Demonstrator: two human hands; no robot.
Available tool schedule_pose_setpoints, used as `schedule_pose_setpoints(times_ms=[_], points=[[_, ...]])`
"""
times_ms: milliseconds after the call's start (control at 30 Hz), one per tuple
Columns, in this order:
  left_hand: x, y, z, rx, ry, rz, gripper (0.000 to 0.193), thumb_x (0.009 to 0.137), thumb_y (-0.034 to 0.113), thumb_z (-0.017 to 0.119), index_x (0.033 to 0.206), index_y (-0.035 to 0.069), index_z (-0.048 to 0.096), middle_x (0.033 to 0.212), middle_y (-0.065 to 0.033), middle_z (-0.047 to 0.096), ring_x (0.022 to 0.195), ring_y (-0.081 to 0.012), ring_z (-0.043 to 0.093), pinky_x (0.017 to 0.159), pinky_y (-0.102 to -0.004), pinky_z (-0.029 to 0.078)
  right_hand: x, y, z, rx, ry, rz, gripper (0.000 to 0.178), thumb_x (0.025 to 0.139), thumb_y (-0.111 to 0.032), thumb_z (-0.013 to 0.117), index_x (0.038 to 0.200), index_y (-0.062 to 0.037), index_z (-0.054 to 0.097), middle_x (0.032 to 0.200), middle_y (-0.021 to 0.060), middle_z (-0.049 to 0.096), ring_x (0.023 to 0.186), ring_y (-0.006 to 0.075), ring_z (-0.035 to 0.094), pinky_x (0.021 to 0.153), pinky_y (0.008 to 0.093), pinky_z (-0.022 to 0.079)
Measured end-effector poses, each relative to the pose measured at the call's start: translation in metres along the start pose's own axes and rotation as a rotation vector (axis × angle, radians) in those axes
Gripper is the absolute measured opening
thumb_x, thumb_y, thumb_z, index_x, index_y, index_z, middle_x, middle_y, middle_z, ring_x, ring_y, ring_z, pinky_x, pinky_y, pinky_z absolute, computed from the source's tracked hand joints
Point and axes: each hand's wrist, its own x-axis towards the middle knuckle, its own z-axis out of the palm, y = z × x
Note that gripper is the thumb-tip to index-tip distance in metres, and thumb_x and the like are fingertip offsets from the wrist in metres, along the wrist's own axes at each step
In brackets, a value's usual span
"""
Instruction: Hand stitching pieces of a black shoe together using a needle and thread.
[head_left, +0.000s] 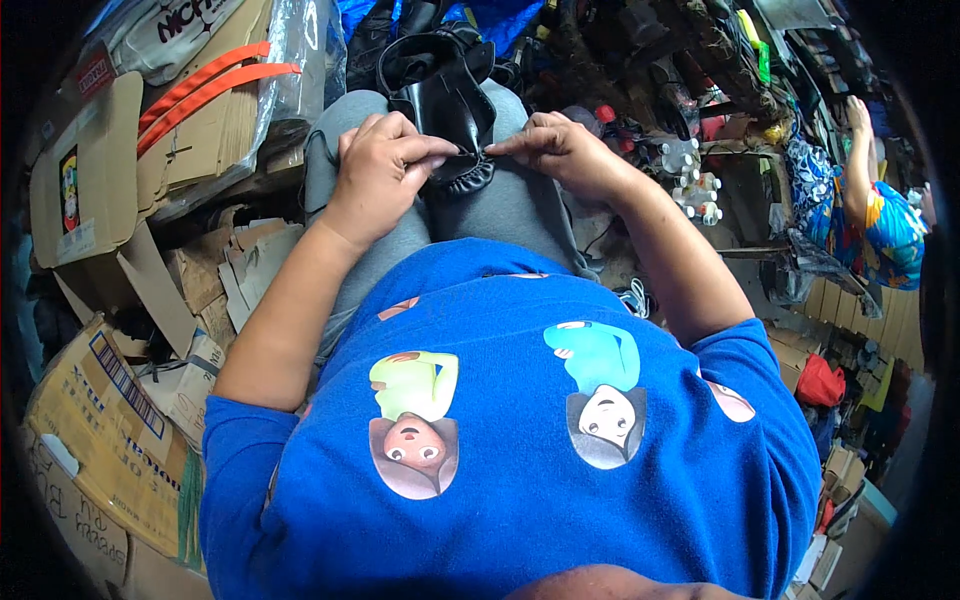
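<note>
Across my grey-clad thighs lies a black leather shoe upper [440,105], with a puckered, pleated band [470,181] at its near end. My left hand [392,165] is closed in a pinch at the left side of the seam above the pleats. From the other side, my right hand [562,152] pinches at the same seam, its fingertips a short way from the left ones. Any thread or needle between the fingertips is too small to make out. More black leather pieces sit beyond the upper, partly hidden by it.
Flattened cardboard [215,130] and an open cardboard box [95,165] stand at my left, with orange straps [215,85] on top. Small white bottles [690,180] cluster at the right. Farther right is another person in a bright patterned top [890,240]. A red bag [820,381] lies nearer.
</note>
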Motion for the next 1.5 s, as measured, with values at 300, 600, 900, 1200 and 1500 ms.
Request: schedule_pose_setpoints(times_ms=[300, 600, 900, 1200, 1500], points=[[0.004, -0.004, 0.006, 0.070, -0.083, -0.056, 0.021, 0.077, 0.012, 0.065, 0.091, 0.026, 0.073, 0.075, 0.0024, 0.048, 0.082, -0.0161, 0.050, 0.080, -0.0332, 0.031, 0.023, 0.012, -0.014, -0.009, -0.142, -0.078, 0.021, 0.087, -0.017, 0.060, 0.104, -0.0228, 0.071, 0.092, 0.0063, 0.063, 0.092, 0.0223, 0.056, 0.085, 0.0340, 0.045], [0.006, -0.005, 0.007, 0.079, -0.100, -0.067, 0.020, 0.077, 0.012, 0.065, 0.089, 0.026, 0.073, 0.073, 0.0036, 0.047, 0.082, -0.0152, 0.049, 0.079, -0.0325, 0.028, 0.024, 0.009, -0.015, 0.085, -0.182, -0.074, 0.023, 0.085, -0.011, 0.060, 0.104, -0.0170, 0.071, 0.094, 0.0076, 0.064, 0.095, 0.0215, 0.056, 0.088, 0.0329, 0.043], [0.008, -0.004, 0.009, 0.076, -0.115, -0.071, 0.019, 0.076, 0.013, 0.065, 0.089, 0.025, 0.073, 0.072, 0.0031, 0.049, 0.082, -0.0158, 0.049, 0.079, -0.0325, 0.028, 0.024, 0.014, -0.014, 0.101, -0.181, -0.057, 0.027, 0.082, -0.008, 0.060, 0.106, -0.0166, 0.070, 0.093, 0.0061, 0.061, 0.093, 0.0192, 0.055, 0.087, 0.0298, 0.043], [0.026, -0.012, 0.010, -0.017, -0.193, 0.026, 0.011, 0.073, 0.014, 0.069, 0.084, 0.018, 0.071, 0.075, 0.0005, 0.057, 0.085, -0.0181, 0.052, 0.082, -0.0334, 0.031, 0.027, 0.016, -0.011, 0.175, -0.240, -0.064, 0.033, 0.079, -0.004, 0.062, 0.108, -0.0165, 0.070, 0.086, 0.0046, 0.058, 0.088, 0.0175, 0.054, 0.085, 0.0289, 0.043], [0.003, 0.011, -0.003, 0.075, -0.209, -0.297, 0.025, 0.075, 0.020, 0.068, 0.100, 0.021, 0.072, 0.085, 0.0015, 0.064, 0.094, -0.0169, 0.052, 0.088, -0.0366, 0.029, 0.009, -0.002, -0.003, 0.489, -0.112, 0.223, 0.027, 0.083, -0.007, 0.067, 0.109, -0.0063, 0.067, 0.092, 0.0002, 0.066, 0.085, 0.0065, 0.059, 0.077, 0.0209, 0.048]])
